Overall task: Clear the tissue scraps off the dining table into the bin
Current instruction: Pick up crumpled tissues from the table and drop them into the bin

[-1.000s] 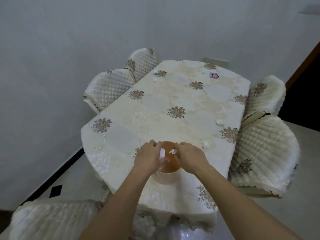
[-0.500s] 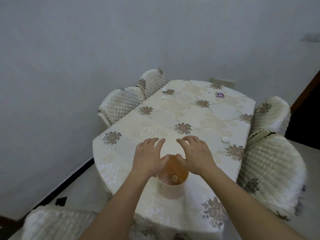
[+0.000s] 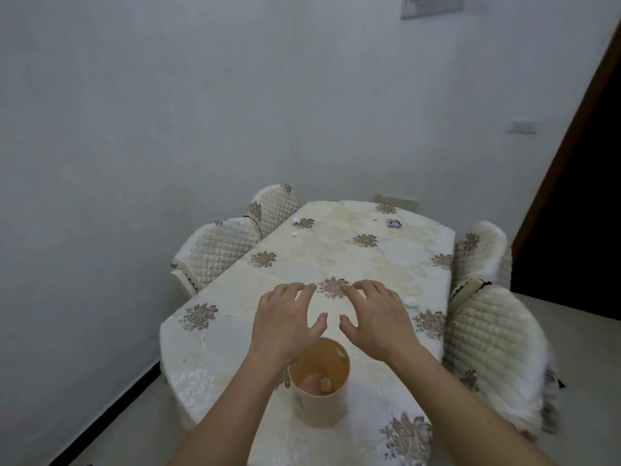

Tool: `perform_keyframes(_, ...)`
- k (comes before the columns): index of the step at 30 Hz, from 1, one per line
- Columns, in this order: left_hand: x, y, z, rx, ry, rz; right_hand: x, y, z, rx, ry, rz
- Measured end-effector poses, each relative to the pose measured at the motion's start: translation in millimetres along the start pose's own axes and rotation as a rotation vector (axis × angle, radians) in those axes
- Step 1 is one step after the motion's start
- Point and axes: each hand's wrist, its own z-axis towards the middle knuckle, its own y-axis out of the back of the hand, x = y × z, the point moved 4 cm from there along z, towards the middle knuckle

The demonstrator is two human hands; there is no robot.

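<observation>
- Left hand (image 3: 285, 319): hovering over the table just beyond the bin; its grip is lying spread, fingers straight and apart, holding nothing.
- Right hand (image 3: 378, 317): hovering beside the left one, thumbs near each other but apart; its grip is also lying spread, holding nothing.
- Peach cylindrical plastic bin (image 3: 321, 413): standing upright on the near end of the table, between the two forearms.
- Crumpled tissue scraps (image 3: 324, 385): lying at the bottom of the bin.
- Small white tissue scrap (image 3: 410, 301): lying on the table near its right edge, just right of the right hand.
- Far white tissue scrap (image 3: 295, 218): lying at the far left edge of the table, with another white speck (image 3: 294, 233) lying just nearer.
- Oval table under a cream floral cloth (image 3: 369, 260): carrying all the above.
- Small purple item (image 3: 393, 223): lying at the far end; too small to identify.
- Quilted cream chair (image 3: 218, 253): standing at the left side.
</observation>
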Motion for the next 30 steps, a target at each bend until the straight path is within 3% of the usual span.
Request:
perform_keyframes(9,-81.5,-37.9,-14.2,0.099,-0.224,-0.169,-81.4,29.0,-109.0,-0.049,-0.364,-0.099)
perform_keyframes(17,-208.1,-61.6,-46.7,0.193,-0.541,-0.305,-137.7,59.9,-243.8,-0.051,-0.728,-0.188)
perform_keyframes(30,-367.6,-98.3,-58.7,0.229,-0.811,-0.344,-231.5,86.0,-356.6,-0.123,-0.996,-0.226)
